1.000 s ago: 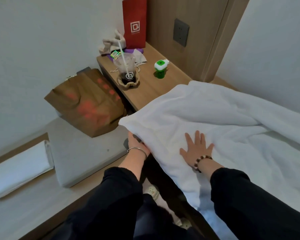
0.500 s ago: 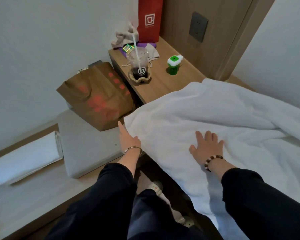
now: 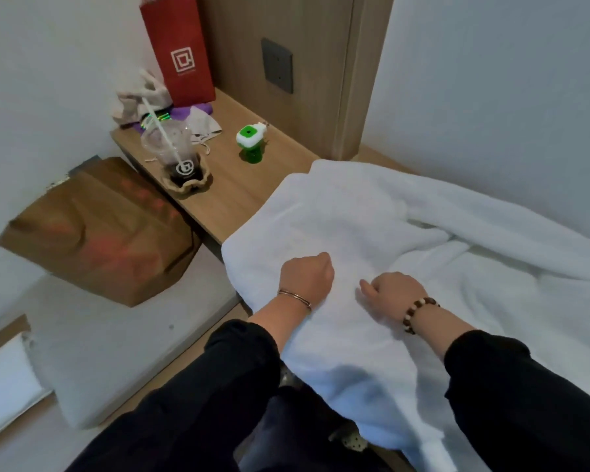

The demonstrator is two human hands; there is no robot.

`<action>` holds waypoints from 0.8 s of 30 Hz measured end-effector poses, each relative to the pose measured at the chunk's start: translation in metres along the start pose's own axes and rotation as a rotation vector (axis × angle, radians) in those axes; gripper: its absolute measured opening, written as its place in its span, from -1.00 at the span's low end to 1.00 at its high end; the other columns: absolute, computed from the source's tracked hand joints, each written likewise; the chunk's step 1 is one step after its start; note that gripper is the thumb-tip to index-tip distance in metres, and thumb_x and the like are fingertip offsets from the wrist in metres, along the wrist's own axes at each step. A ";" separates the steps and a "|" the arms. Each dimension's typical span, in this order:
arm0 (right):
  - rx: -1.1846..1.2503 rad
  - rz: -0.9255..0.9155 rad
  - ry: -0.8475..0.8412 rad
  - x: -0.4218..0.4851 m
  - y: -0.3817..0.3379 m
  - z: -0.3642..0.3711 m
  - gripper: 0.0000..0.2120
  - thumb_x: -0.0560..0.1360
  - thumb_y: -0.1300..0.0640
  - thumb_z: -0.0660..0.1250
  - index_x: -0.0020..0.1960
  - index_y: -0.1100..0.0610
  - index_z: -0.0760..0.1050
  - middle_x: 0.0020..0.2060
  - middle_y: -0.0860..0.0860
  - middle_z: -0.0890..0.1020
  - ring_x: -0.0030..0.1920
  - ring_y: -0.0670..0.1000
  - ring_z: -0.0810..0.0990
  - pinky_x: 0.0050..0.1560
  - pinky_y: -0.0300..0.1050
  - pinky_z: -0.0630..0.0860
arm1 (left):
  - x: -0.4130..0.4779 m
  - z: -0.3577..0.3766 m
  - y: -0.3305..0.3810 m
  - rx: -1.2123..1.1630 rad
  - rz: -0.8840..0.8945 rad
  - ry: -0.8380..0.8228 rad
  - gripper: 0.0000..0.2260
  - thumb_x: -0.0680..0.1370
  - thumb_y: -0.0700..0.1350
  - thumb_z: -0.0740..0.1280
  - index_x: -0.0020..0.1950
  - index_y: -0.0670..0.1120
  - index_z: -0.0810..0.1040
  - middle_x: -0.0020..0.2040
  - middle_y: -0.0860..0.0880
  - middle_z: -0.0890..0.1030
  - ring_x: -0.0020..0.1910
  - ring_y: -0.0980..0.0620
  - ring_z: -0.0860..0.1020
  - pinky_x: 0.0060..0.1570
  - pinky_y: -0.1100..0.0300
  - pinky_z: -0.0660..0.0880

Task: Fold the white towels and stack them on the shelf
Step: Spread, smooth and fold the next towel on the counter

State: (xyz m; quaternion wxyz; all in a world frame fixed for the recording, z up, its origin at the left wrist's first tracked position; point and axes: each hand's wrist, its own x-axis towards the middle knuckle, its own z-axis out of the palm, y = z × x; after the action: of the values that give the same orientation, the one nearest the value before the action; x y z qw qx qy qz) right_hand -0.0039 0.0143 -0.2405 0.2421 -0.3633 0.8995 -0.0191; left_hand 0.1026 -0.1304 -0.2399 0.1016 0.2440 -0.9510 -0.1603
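Wooden bedside ledge (image 3: 239,185) beside a bed; white towel (image 3: 338,216) lies spread over the bed's near edge, one corner overlapping the ledge. Left hand (image 3: 305,277) and right hand (image 3: 394,289) sit close together on it, fingers curled into the cloth, gripping it

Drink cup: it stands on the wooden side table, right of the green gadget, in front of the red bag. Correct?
Not quite. The head view shows the drink cup left of the green gadget, not right. It does stand on the wooden side table, in front of the red bag.
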 end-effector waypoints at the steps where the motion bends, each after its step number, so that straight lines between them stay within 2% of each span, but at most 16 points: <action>1: 0.045 -0.017 0.038 0.003 0.003 -0.006 -0.53 0.59 -0.08 0.06 -0.41 0.12 0.34 -0.48 0.00 0.44 -0.36 0.07 0.46 -0.39 -0.13 0.29 | 0.005 0.000 0.000 -0.046 0.067 0.168 -0.93 0.36 -0.33 0.40 -0.28 -0.18 0.59 -0.44 -0.12 0.55 -0.46 -0.13 0.54 -0.49 0.16 0.40; 3: 0.141 -0.069 0.339 0.013 0.012 -0.024 -0.62 0.57 0.02 0.11 -0.40 0.10 0.34 -0.47 0.00 0.44 -0.36 0.09 0.44 -0.44 -0.15 0.15 | 0.028 0.001 -0.007 -0.085 0.190 0.355 -0.85 0.31 -0.35 0.42 -0.18 -0.17 0.65 -0.29 -0.10 0.63 -0.30 -0.11 0.60 -0.39 0.15 0.50; 4: 0.197 -0.080 0.504 0.024 0.018 -0.035 -0.69 0.56 0.09 0.15 -0.33 0.11 0.43 -0.40 0.03 0.51 -0.29 0.12 0.47 -0.40 -0.15 0.20 | 0.044 0.002 -0.011 -0.074 0.223 0.314 -0.77 0.34 -0.35 0.39 -0.03 -0.18 0.65 -0.10 -0.14 0.65 -0.10 -0.15 0.61 -0.20 0.09 0.55; 5: 0.238 -0.080 0.607 0.037 0.024 -0.046 -0.79 0.55 0.15 0.19 -0.18 0.16 0.54 -0.24 0.09 0.59 -0.16 0.16 0.51 -0.29 -0.11 0.31 | 0.061 0.002 -0.015 -0.023 0.218 0.192 -0.67 0.42 -0.32 0.35 0.17 -0.17 0.59 0.14 -0.17 0.60 0.13 -0.19 0.54 0.03 0.01 0.51; 6: 0.230 -0.055 0.611 0.050 0.029 -0.056 -0.82 0.56 0.19 0.20 0.03 0.21 0.57 -0.05 0.16 0.61 0.01 0.19 0.51 -0.10 -0.04 0.39 | 0.075 0.004 -0.018 0.054 0.189 0.018 -0.59 0.50 -0.24 0.28 0.36 -0.14 0.44 0.36 -0.15 0.45 0.33 -0.19 0.40 0.23 -0.03 0.39; 7: 0.169 -0.008 0.517 0.063 0.035 -0.063 -0.74 0.58 0.18 0.17 0.21 0.23 0.50 0.09 0.18 0.58 0.13 0.21 0.49 0.08 0.01 0.38 | 0.086 0.006 -0.019 0.095 0.157 -0.148 -0.54 0.57 -0.16 0.20 0.48 -0.10 0.27 0.46 -0.10 0.32 0.42 -0.14 0.27 0.33 -0.02 0.27; 8: 0.098 0.046 0.369 0.075 0.039 -0.064 -0.68 0.61 0.13 0.11 0.30 0.20 0.42 0.16 0.18 0.55 0.18 0.20 0.47 0.18 0.03 0.35 | 0.095 0.010 -0.020 0.099 0.137 -0.268 -0.53 0.60 -0.08 0.15 0.52 -0.06 0.17 0.47 -0.08 0.29 0.43 -0.11 0.25 0.33 0.01 0.24; 9: 0.015 0.100 0.232 0.081 0.041 -0.061 -0.66 0.62 0.07 0.04 0.30 0.17 0.40 0.15 0.16 0.54 0.18 0.18 0.48 0.21 0.02 0.35 | 0.102 0.014 -0.019 0.100 0.122 -0.342 -0.56 0.62 -0.03 0.11 0.50 -0.05 0.19 0.42 -0.07 0.35 0.37 -0.09 0.31 0.26 0.04 0.30; 12: -0.145 0.151 0.049 0.091 0.038 -0.055 -0.54 0.63 -0.07 -0.08 0.08 0.16 0.51 0.04 0.12 0.57 0.07 0.14 0.54 0.05 -0.05 0.43 | 0.122 0.016 -0.013 0.202 0.128 -0.361 -0.67 0.64 0.07 0.04 0.20 -0.08 0.47 0.13 -0.11 0.57 0.11 -0.13 0.50 -0.08 0.09 0.35; 14: -0.142 0.166 -0.073 0.095 0.034 -0.055 -0.49 0.61 -0.15 -0.07 0.03 0.15 0.54 0.00 0.11 0.60 0.02 0.14 0.57 -0.04 -0.07 0.43 | 0.132 0.014 -0.010 0.241 0.156 -0.542 -0.60 0.63 0.11 0.03 0.04 -0.11 0.54 0.04 -0.14 0.60 0.01 -0.16 0.53 -0.14 0.10 0.31; 16: -0.107 0.157 -0.202 0.098 0.032 -0.058 -0.57 0.57 -0.15 0.02 -0.07 0.12 0.54 -0.10 0.08 0.61 -0.07 0.12 0.58 -0.14 -0.11 0.45 | 0.139 0.013 -0.006 0.261 0.181 -0.688 -0.65 0.60 0.10 0.10 -0.05 -0.12 0.55 0.03 -0.15 0.59 -0.04 -0.16 0.52 -0.17 0.12 0.31; 17: -0.078 0.151 -0.187 0.097 0.032 -0.062 -0.63 0.54 -0.10 0.07 -0.18 0.11 0.51 -0.18 0.06 0.60 -0.16 0.11 0.57 -0.20 -0.12 0.45 | 0.142 0.013 -0.007 0.249 0.180 -0.658 -0.68 0.59 0.06 0.13 -0.06 -0.13 0.55 0.03 -0.15 0.59 -0.03 -0.17 0.52 -0.17 0.12 0.32; 19: -0.065 0.147 0.056 0.102 0.036 -0.072 -0.72 0.52 -0.02 0.14 -0.25 0.10 0.46 -0.22 0.07 0.61 -0.24 0.12 0.54 -0.27 -0.12 0.44 | 0.153 0.012 -0.011 0.167 0.082 -0.455 -0.74 0.57 0.00 0.15 -0.01 -0.13 0.55 0.05 -0.15 0.58 0.02 -0.20 0.53 -0.14 0.11 0.35; 21: -0.067 0.146 0.254 0.114 0.041 -0.083 -0.80 0.54 -0.01 0.21 0.01 0.10 0.48 0.00 0.08 0.55 -0.11 0.16 0.55 -0.23 -0.10 0.41 | 0.169 0.014 -0.026 0.094 -0.052 -0.271 -0.77 0.54 -0.01 0.22 0.10 -0.09 0.52 0.13 -0.14 0.53 0.07 -0.19 0.51 -0.03 0.08 0.40; 22: -0.050 0.161 0.229 0.121 0.043 -0.088 -0.71 0.54 -0.03 0.26 0.18 0.10 0.44 0.11 0.08 0.49 -0.02 0.17 0.55 -0.18 -0.08 0.43 | 0.177 0.016 -0.036 0.095 -0.087 -0.272 -0.70 0.52 0.02 0.28 0.19 -0.08 0.47 0.19 -0.13 0.48 0.13 -0.18 0.47 0.06 0.05 0.39; 24: -0.019 0.234 0.053 0.132 0.047 -0.095 -0.51 0.51 -0.06 0.32 0.36 0.09 0.32 0.23 0.09 0.42 0.11 0.16 0.53 -0.02 -0.02 0.49 | 0.190 0.019 -0.055 0.074 -0.164 -0.432 -0.43 0.45 0.12 0.38 0.37 -0.07 0.33 0.31 -0.13 0.39 0.26 -0.17 0.37 0.22 0.03 0.33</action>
State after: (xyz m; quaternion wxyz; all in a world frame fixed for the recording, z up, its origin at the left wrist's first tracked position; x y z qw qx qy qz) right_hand -0.1588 -0.0518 -0.2223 0.2156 -0.2573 0.9419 0.0081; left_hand -0.0420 -0.2650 -0.2550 -0.1266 0.2838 -0.9330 -0.1816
